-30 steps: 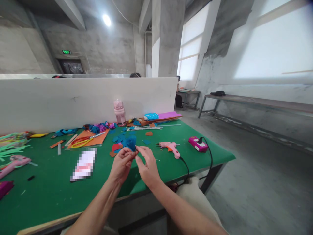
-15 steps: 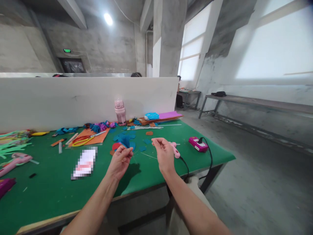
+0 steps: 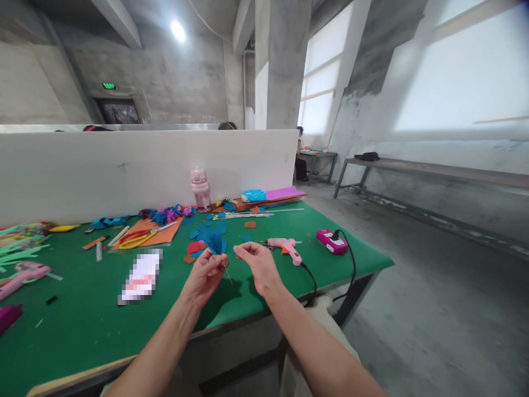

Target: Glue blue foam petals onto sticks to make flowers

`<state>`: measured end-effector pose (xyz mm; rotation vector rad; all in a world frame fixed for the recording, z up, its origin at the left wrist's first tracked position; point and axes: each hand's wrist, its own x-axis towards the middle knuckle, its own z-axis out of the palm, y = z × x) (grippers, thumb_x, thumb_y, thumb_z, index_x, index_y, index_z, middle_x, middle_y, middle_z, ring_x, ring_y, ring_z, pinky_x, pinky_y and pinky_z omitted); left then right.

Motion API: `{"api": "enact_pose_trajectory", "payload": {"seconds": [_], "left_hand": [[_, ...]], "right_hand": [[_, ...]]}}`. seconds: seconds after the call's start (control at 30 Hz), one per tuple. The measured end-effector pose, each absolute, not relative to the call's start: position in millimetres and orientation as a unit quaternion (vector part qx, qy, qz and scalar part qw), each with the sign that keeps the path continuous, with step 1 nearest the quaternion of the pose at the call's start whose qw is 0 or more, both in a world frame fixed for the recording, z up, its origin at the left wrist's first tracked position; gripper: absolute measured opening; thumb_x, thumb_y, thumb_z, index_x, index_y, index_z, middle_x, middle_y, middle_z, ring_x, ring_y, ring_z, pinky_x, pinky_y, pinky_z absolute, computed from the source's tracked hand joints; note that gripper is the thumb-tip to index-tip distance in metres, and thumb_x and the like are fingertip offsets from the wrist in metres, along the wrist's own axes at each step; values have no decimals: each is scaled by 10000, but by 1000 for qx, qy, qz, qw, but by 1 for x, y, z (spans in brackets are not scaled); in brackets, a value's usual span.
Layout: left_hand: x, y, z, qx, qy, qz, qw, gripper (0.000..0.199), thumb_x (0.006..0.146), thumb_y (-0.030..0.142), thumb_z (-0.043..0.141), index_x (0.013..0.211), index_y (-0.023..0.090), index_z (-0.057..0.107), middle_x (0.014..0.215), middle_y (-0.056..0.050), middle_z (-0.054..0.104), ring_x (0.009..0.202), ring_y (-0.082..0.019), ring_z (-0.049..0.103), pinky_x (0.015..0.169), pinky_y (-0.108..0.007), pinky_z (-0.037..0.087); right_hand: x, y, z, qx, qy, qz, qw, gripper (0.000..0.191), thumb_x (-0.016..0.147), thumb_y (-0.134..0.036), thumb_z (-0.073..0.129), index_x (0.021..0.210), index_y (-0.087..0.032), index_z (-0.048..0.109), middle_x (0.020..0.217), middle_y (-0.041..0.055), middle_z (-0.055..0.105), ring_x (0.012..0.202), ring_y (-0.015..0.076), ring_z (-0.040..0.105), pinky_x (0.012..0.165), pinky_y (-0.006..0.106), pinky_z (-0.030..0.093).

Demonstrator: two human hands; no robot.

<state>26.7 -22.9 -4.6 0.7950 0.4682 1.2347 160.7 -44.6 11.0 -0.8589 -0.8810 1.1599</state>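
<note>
in the head view, the left hand [image 3: 205, 275] pinches the blue paper piece [image 3: 214, 241] over the green table [image 3: 103, 325], its fan upward and thin stem slanting down rightward, while the right hand [image 3: 260, 266], farther off, has thumb and forefinger together.

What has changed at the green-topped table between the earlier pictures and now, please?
The right hand moved rightwards away from the blue, thin-petalled bundle, partly covering the pink plastic glue gun, then came partway back left, uncovering it. Whether it holds anything is unclear. The left hand still grips the bundle; the glue gun stayed put.
</note>
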Motion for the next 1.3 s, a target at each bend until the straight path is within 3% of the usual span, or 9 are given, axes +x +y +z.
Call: {"api": "enact_pose_trajectory", "payload": {"seconds": [0.27, 0.5, 0.87, 1.1, 1.2, 1.3], "left_hand": [[31, -30, -2, 364, 219, 530, 734, 318, 559, 114, 750, 837, 154, 601, 629, 6, 627, 594, -63, 575, 558, -128, 434], [33, -30, -3, 378, 200, 520, 739, 303, 599, 88, 719, 871, 162, 609, 642, 14, 632, 595, -61, 573, 628, -164, 451], [33, -29, -4, 380, 233, 542, 712, 234, 607, 85, 716, 760, 162, 556, 555, 38, 582, 595, -72, 579, 583, -156, 431], [33, -27, -4, 370, 245, 561, 699, 272, 580, 107, 741, 757, 167, 545, 590, 28, 602, 600, -82, 583, 543, -157, 421], [34, -26, -7, 375, 245, 575, 685, 274, 571, 131, 757, 745, 169, 548, 588, 29, 612, 593, -81, 589, 582, -165, 435], [35, -27, -10, 369, 244, 582, 683, 331, 515, 160, 794, 732, 174, 545, 593, 22, 626, 650, -108, 619, 585, -166, 439]], "right_hand": [[158, -47, 12, -278, -373, 647, 604, 243, 609, -335, 715, 770, -166, 648, 664, -25, 613, 582, 81, 553, 655, 230, 450], [158, -47, 11, -276, -398, 634, 602, 211, 607, -294, 722, 730, -162, 611, 614, -37, 602, 540, 77, 538, 615, 223, 445], [163, -47, 18, -314, -366, 597, 641, 251, 599, -351, 716, 701, -169, 575, 634, -43, 554, 565, 75, 511, 617, 221, 435], [170, -42, 12, -438, -460, 393, 665, 360, 758, -471, 525, 579, -165, 587, 556, -7, 552, 551, 113, 510, 593, 248, 416], [163, -48, 11, -474, -560, 275, 621, 310, 730, -471, 562, 748, -169, 628, 707, 21, 611, 670, 145, 552, 656, 264, 434], [154, -54, 13, -497, -621, 183, 577, 409, 611, -425, 685, 923, -176, 598, 874, 44, 609, 776, 167, 554, 710, 280, 444]]}}
